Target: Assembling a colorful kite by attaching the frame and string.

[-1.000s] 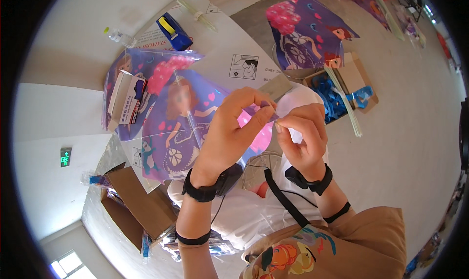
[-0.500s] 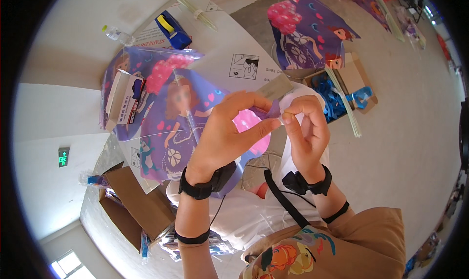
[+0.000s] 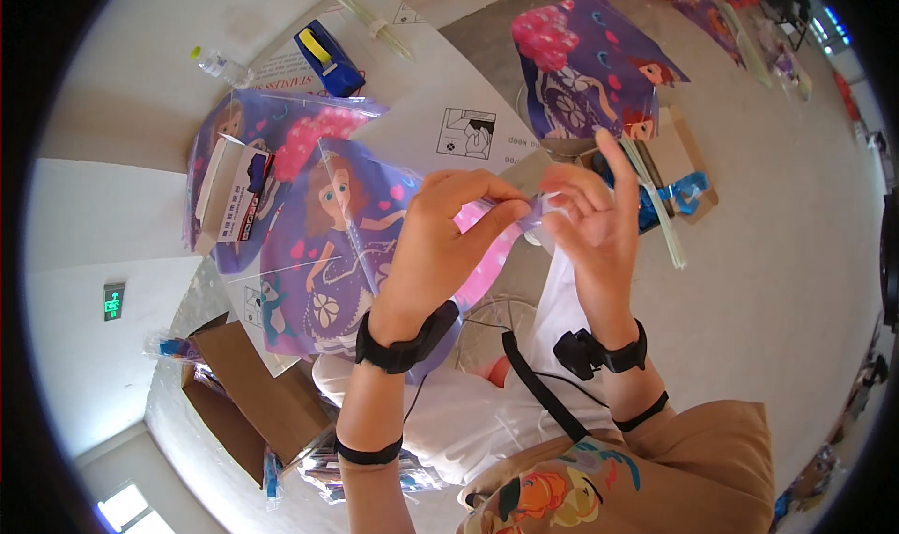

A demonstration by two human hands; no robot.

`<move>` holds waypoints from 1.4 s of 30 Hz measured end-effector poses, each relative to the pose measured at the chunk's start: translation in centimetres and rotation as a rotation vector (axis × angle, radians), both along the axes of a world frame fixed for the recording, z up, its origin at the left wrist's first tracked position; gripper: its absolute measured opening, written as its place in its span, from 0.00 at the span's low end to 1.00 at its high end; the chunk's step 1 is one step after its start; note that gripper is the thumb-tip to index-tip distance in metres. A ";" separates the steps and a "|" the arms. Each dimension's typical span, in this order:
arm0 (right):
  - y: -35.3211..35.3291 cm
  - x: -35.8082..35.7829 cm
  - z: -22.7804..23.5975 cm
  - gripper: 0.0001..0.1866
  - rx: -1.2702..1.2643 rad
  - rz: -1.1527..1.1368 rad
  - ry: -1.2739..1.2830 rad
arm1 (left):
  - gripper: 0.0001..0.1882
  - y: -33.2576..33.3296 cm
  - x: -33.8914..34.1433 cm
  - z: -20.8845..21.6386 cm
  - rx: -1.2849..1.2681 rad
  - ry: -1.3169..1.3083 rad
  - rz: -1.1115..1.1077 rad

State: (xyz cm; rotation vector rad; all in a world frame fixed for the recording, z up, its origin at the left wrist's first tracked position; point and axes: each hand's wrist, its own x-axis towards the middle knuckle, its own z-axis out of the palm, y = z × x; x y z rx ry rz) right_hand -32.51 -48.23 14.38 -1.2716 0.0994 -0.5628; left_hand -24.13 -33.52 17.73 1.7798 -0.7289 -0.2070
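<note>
My left hand pinches a corner of a purple printed kite between thumb and fingertips. The kite's thin film spreads leftward over the table, with a cartoon figure, pink hearts and thin rods across it. Just right of the pinched corner is my right hand. Its index finger points up and the other fingers are loosely bent and apart. Nothing can be made out in its fingers. The thumb is close to the film's edge; whether they touch is unclear.
On the board-topped table are a blue tape dispenser, a bundle of thin sticks and a small white box. Another printed sheet lies beyond, near a carton with blue strips. A brown box stands lower left.
My right hand has let go of the corner and opened, its index finger lifting upward. The left hand keeps its pinch, and the film on the table has shifted slightly.
</note>
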 end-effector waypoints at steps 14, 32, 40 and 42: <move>-0.6 2.7 -2.3 0.36 -0.201 -0.095 0.142 | 0.03 -2.2 3.2 -3.7 -0.016 -0.194 0.089; -0.6 2.9 -3.4 0.31 -0.373 -0.254 0.161 | 0.05 -3.4 4.3 -5.4 -0.027 -0.171 0.018; -0.7 3.0 -3.2 0.31 -0.352 -0.251 0.164 | 0.04 -3.3 4.1 -4.8 -0.020 -0.169 0.030; -0.6 3.0 -3.1 0.31 -0.409 -0.287 0.163 | 0.04 -3.2 4.1 -4.8 -0.018 -0.172 0.035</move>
